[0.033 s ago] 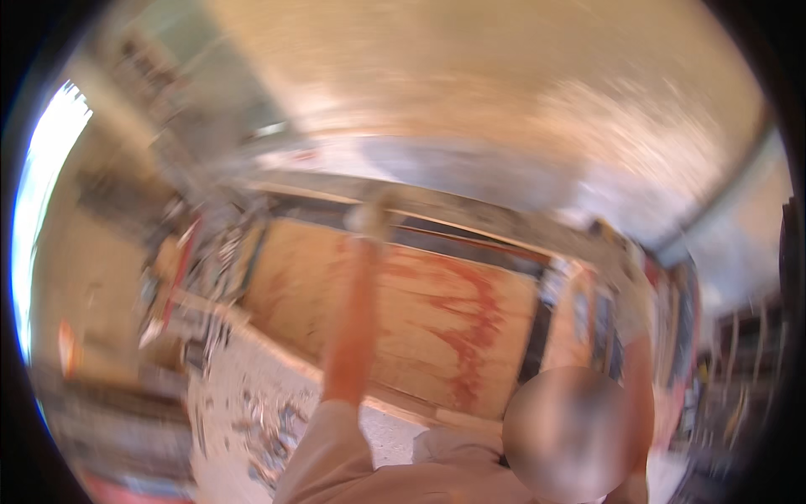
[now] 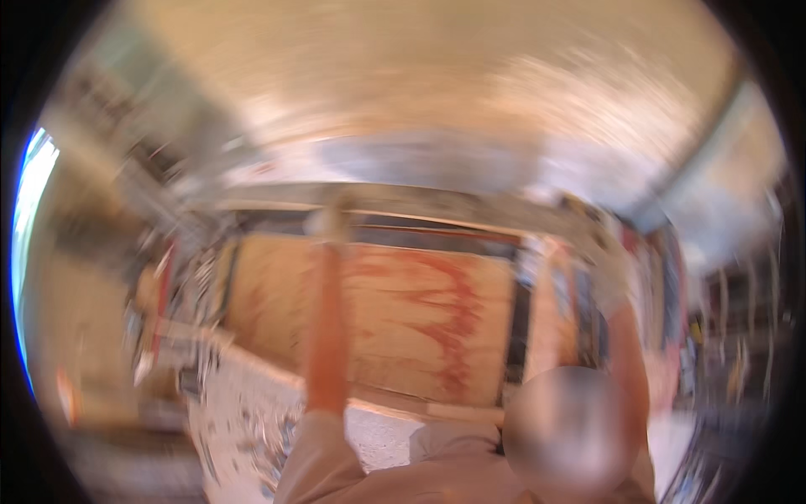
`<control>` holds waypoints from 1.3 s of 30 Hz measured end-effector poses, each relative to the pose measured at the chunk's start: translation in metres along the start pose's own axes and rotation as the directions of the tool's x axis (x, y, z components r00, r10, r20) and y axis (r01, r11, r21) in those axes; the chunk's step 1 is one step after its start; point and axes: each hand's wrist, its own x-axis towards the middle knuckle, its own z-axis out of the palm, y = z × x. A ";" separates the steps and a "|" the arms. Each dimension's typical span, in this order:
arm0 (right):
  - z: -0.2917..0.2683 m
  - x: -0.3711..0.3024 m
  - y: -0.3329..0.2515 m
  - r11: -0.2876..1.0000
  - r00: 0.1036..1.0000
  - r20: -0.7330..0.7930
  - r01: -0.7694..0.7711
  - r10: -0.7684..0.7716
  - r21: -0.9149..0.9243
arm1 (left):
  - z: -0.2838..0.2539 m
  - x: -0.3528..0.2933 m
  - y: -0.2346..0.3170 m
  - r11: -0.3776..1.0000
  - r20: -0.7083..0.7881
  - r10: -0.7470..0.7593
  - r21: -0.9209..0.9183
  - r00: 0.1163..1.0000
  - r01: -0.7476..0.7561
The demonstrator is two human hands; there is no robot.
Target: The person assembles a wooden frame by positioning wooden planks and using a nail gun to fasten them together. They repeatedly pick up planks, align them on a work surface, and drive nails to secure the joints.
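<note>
A long grey-brown board (image 2: 437,202) lies crosswise beyond a tan wooden panel (image 2: 285,311) with red streaks. My left hand (image 2: 332,223), in a pale glove, is closed round the board left of its middle, arm stretched straight. At the board's right end is my right hand (image 2: 603,260), in a pale glove, its fingers bent over the board. Something small, dark and yellow (image 2: 575,203) shows by those fingers; blur hides what it is. A dark strip (image 2: 285,221) runs between board and panel.
Pale ground with scattered bits (image 2: 252,412) lies at the near left. A light wooden piece (image 2: 544,307) stands along the panel's right side. Dark racks or stacked items (image 2: 739,311) are at the far right. A tan wall-like surface (image 2: 420,76) fills the back.
The whole view has turned and slid, so the board, panel and both arms sit further left and the board looks more level. Both hands stay at the same places on the board.
</note>
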 end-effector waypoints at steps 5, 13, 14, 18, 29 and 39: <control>0.011 0.058 0.039 0.756 0.925 -0.174 0.157 -0.338 -0.635 | -0.018 0.038 -0.007 0.977 0.030 -0.098 -0.185 0.995 0.101; 0.002 0.077 0.065 0.751 0.922 -0.259 0.049 -0.287 -0.659 | -0.037 0.073 -0.015 0.990 -0.006 0.011 0.144 1.000 -0.010; 0.007 0.086 0.058 0.773 0.930 -0.254 0.049 -0.267 -0.633 | -0.039 0.082 -0.013 0.979 0.026 0.049 0.197 0.998 -0.053; 0.018 0.102 0.070 0.820 0.916 -0.306 0.041 -0.259 -0.571 | -0.041 0.096 -0.018 0.970 -0.008 0.043 0.238 0.999 -0.040; 0.032 0.110 0.073 0.952 0.853 -0.459 0.130 -0.250 -0.277 | -0.071 0.122 -0.012 0.965 -0.011 -0.033 0.260 0.999 0.035; 0.041 0.115 0.072 0.937 0.877 -0.428 0.062 -0.216 -0.345 | -0.033 0.089 0.012 0.802 -0.092 -0.114 0.579 0.989 0.146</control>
